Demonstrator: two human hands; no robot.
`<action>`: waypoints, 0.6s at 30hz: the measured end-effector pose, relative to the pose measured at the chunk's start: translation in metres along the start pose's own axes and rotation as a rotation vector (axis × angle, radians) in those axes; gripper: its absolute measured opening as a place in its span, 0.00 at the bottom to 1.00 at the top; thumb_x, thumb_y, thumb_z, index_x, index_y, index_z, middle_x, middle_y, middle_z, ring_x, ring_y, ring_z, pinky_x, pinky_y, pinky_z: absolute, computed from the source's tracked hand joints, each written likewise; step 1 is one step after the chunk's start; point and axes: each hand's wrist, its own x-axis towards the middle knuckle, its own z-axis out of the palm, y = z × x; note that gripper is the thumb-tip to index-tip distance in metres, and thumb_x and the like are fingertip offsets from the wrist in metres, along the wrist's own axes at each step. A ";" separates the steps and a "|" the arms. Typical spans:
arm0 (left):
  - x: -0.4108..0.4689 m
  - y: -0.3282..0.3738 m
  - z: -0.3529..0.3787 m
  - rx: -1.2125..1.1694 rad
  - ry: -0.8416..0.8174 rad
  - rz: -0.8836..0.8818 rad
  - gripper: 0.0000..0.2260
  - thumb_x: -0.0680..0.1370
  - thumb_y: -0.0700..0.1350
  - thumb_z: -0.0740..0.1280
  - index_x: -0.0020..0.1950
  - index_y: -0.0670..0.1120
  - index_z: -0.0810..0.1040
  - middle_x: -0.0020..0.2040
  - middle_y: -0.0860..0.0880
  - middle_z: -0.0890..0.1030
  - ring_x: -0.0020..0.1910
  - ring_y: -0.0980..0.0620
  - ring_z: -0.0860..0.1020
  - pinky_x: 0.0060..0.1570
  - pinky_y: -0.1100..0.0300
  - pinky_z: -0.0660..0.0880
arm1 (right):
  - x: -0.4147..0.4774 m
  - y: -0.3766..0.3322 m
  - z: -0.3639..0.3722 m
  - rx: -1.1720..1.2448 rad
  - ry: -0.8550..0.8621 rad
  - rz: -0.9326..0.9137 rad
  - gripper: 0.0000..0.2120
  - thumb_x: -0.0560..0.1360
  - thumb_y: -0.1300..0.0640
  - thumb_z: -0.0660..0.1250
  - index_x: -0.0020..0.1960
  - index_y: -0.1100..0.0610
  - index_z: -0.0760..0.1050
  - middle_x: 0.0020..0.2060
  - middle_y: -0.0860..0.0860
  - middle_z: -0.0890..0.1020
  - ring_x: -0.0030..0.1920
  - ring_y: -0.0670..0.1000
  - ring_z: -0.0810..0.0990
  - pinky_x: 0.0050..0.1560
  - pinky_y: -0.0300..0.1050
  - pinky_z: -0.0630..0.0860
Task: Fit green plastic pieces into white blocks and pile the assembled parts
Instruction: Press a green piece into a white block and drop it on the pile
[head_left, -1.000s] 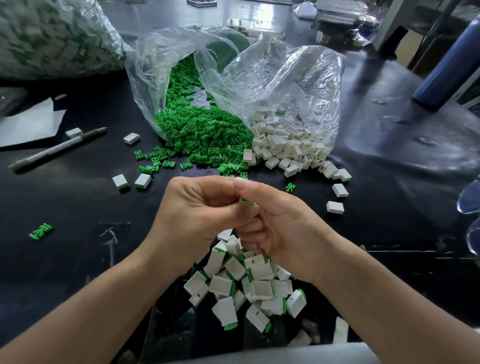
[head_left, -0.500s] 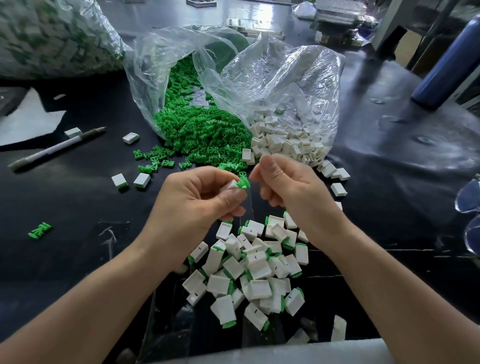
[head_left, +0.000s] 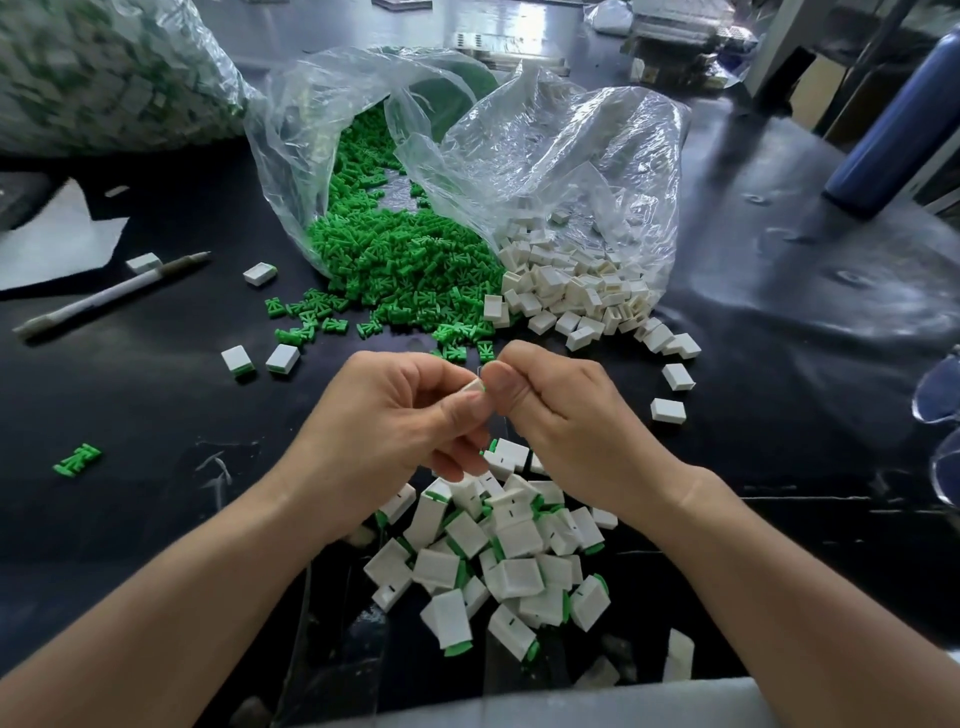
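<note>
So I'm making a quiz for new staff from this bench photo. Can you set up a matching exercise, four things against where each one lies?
Things:
1. pen
2. finished pile
3. blue bottle
4. loose green pieces

Places:
A. far right of the table
B. spilling from the left clear bag
C. left, beside white paper
D. nearest, below the hands

Pairs: 1-C, 2-D, 3-A, 4-B

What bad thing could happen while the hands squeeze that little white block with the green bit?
The white block is tiny and pinched only between the fingertips of the left hand and right hand, so it might slip and drop. It could land among the finished pile half-fitted and be hard to find. The pile sits near the table edge, so pieces might roll off.
</note>
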 end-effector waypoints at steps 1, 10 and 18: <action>-0.001 0.001 -0.001 0.042 -0.026 0.027 0.12 0.66 0.47 0.67 0.40 0.39 0.80 0.30 0.44 0.81 0.26 0.51 0.80 0.26 0.63 0.76 | 0.000 0.000 -0.002 -0.032 -0.011 -0.032 0.16 0.79 0.51 0.56 0.34 0.52 0.64 0.26 0.46 0.69 0.29 0.47 0.66 0.33 0.47 0.65; -0.003 -0.002 -0.004 0.237 -0.096 0.107 0.13 0.65 0.51 0.67 0.38 0.41 0.81 0.28 0.49 0.79 0.26 0.51 0.81 0.28 0.60 0.78 | 0.000 0.000 -0.010 -0.325 -0.065 -0.275 0.12 0.76 0.53 0.56 0.35 0.53 0.60 0.27 0.41 0.61 0.29 0.50 0.64 0.30 0.46 0.63; 0.001 0.003 -0.005 -0.135 0.007 0.107 0.11 0.62 0.46 0.70 0.41 0.43 0.82 0.40 0.45 0.84 0.35 0.54 0.81 0.30 0.67 0.75 | 0.003 0.000 -0.015 0.582 -0.030 0.219 0.29 0.69 0.34 0.51 0.33 0.57 0.74 0.25 0.47 0.75 0.27 0.43 0.72 0.30 0.34 0.69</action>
